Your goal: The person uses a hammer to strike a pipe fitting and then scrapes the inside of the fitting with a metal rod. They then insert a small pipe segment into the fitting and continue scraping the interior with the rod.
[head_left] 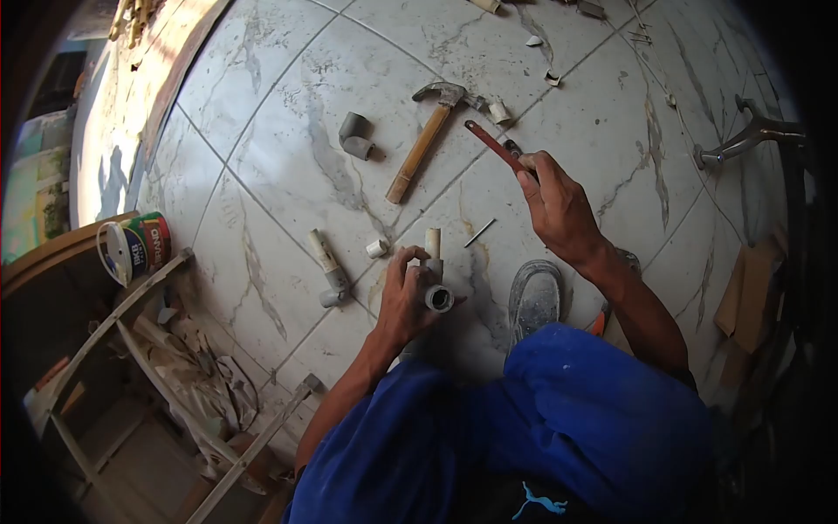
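Observation:
My left hand is wrapped round a grey PVC pipe fitting. The fitting's round opening faces up towards me, and a short cream pipe stub sticks out of its far side. Raised to the right, my right hand grips a narrow reddish hacksaw blade with a hole near its tip. A dark part shows beside the blade by my fingers, too small to make out. Near my left hand lie a short white pipe piece and a grey elbow with a pipe stub.
A claw hammer and a grey elbow fitting lie farther out on the marbled tile floor. At left stand a paint bucket and a wooden frame. A metal leg and cardboard are at right.

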The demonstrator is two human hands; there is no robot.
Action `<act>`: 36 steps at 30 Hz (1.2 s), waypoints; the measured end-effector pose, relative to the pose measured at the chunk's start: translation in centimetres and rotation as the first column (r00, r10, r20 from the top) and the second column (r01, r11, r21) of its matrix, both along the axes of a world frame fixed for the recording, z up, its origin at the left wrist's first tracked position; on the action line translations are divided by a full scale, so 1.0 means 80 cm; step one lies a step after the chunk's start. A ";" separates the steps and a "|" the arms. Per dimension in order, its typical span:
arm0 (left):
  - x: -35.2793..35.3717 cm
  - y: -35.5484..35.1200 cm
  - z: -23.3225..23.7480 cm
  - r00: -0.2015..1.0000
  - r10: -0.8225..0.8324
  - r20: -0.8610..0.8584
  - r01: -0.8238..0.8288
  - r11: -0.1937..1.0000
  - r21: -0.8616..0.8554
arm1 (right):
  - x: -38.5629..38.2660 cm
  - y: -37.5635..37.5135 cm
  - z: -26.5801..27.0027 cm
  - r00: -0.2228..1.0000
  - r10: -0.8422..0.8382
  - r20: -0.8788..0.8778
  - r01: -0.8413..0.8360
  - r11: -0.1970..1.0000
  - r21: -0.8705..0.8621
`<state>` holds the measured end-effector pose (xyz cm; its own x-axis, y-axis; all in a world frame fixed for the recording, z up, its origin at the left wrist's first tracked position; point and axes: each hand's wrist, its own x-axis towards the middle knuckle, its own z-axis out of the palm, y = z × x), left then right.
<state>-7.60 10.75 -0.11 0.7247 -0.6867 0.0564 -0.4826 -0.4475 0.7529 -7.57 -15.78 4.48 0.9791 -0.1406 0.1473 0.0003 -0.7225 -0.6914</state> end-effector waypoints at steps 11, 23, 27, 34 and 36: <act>-0.003 -0.014 -0.050 0.994 -0.098 -0.053 0.110 0.945 0.307 | -0.157 0.037 0.006 0.790 0.146 -0.596 -0.098 0.989 0.112; -0.011 -0.017 -0.052 0.997 -0.073 0.035 0.056 0.937 0.345 | -0.133 0.061 -0.008 0.776 0.249 -0.579 -0.322 0.947 -0.024; -0.011 -0.016 -0.057 0.994 -0.096 0.061 0.069 0.935 0.347 | -0.138 0.065 -0.009 0.769 0.241 -0.592 -0.327 0.944 -0.041; -0.016 -0.019 -0.055 0.986 -0.117 0.117 0.062 0.916 0.396 | -0.138 0.073 -0.012 0.809 0.223 -0.544 -0.303 0.951 -0.060; -0.018 -0.017 -0.051 0.988 -0.114 0.104 0.059 0.902 0.427 | -0.137 0.077 -0.019 0.849 0.219 -0.482 -0.305 0.946 -0.108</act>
<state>-9.01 9.39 -4.19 0.6674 -0.7258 -0.1669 -0.6106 -0.6616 0.4353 -18.54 -9.63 2.97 0.9374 0.1161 -0.3284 -0.0784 -0.8483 -0.5236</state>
